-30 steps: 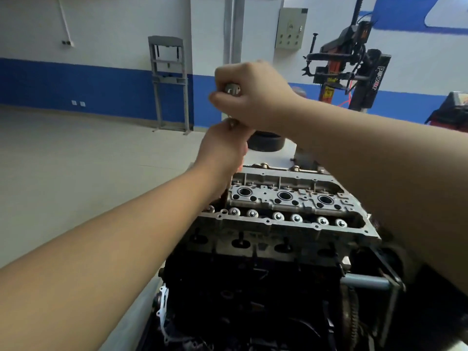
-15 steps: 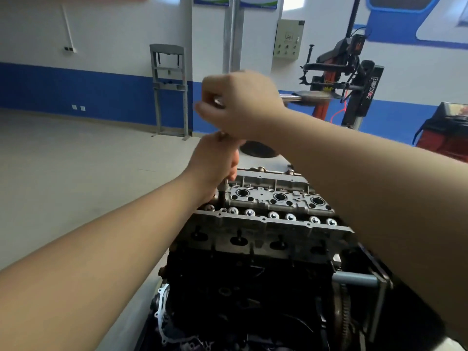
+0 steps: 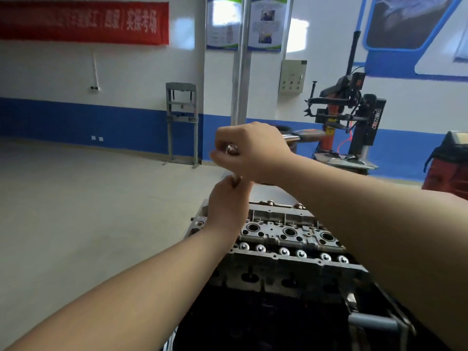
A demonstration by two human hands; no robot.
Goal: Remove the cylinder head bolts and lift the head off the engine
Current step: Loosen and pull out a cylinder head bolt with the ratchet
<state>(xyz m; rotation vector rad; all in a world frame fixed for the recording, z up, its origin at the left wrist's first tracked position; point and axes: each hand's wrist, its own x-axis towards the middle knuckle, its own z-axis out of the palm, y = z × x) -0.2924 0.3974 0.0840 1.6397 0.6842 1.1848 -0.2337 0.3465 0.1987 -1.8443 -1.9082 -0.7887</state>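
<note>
The grey cylinder head (image 3: 286, 239) sits on top of the dark engine block (image 3: 266, 317), with three round plug wells and a row of shiny valve caps along its near side. My right hand (image 3: 250, 150) grips the head of a ratchet wrench (image 3: 304, 135), whose handle sticks out to the right behind my fist. Just below it, my left hand (image 3: 228, 201) grips the extension shaft, which runs down toward the head's far left corner. The shaft and the bolt under it are hidden by my left hand.
The engine stands on a stand with a grey bar (image 3: 372, 323) at the lower right. A tyre changer (image 3: 349, 115) and a red cabinet (image 3: 448, 168) stand at the right wall. A grey rack (image 3: 181, 122) stands against the back wall, with bare floor (image 3: 88, 211) to the left.
The wrench handle has swung out to the right of my right fist. Both hands and the engine sit lower in view as my head tilted up.
</note>
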